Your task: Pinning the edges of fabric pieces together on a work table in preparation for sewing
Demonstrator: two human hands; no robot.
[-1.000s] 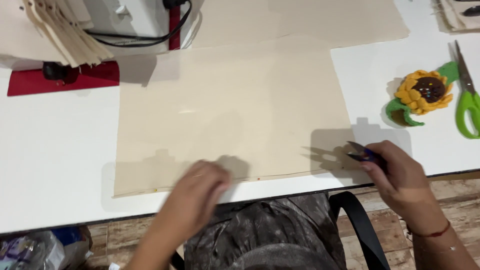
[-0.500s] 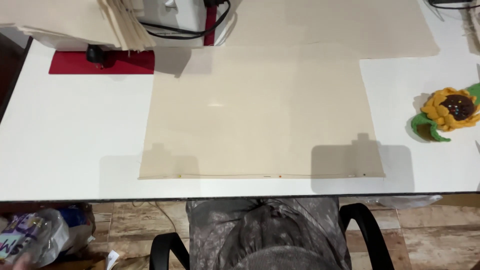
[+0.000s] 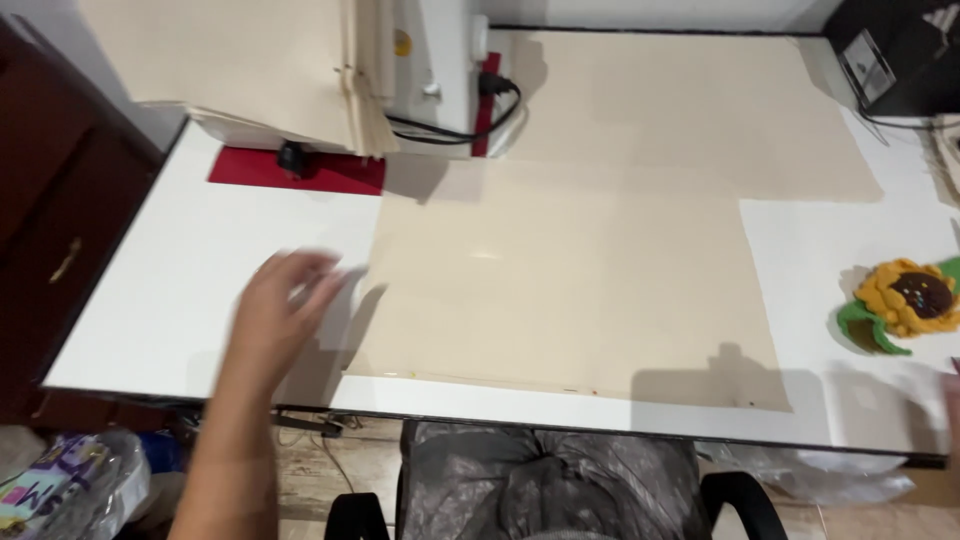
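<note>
Cream fabric (image 3: pixel 570 290) lies flat across the middle of the white table (image 3: pixel 200 270), its near edge running close to the table's front edge in the lower centre of the frame. I see my left hand (image 3: pixel 285 300) at centre left, hovering over the bare table just beside the cloth's left edge; it is blurred, the fingers (image 3: pixel 315 272) look loosely spread and pointing toward the cloth, and they hold nothing. Whether the fingertips touch the fabric I cannot tell. At the far right edge, low down, only a thin sliver of my right hand (image 3: pixel 953 400) shows, so I cannot tell how its fingers stand or whether it has anything.

A second, larger cream piece (image 3: pixel 700 110) lies behind the first, toward the upper right. In the upper left, a white sewing machine (image 3: pixel 435 70) stands on a red mat (image 3: pixel 300 170), with a stack of cream panels (image 3: pixel 240 60) draped beside it and a black cable (image 3: pixel 470 120) looping at its base. At the right edge sits a sunflower-shaped pincushion (image 3: pixel 905 300), orange with a dark centre and green leaves, well apart from the left hand.
</note>
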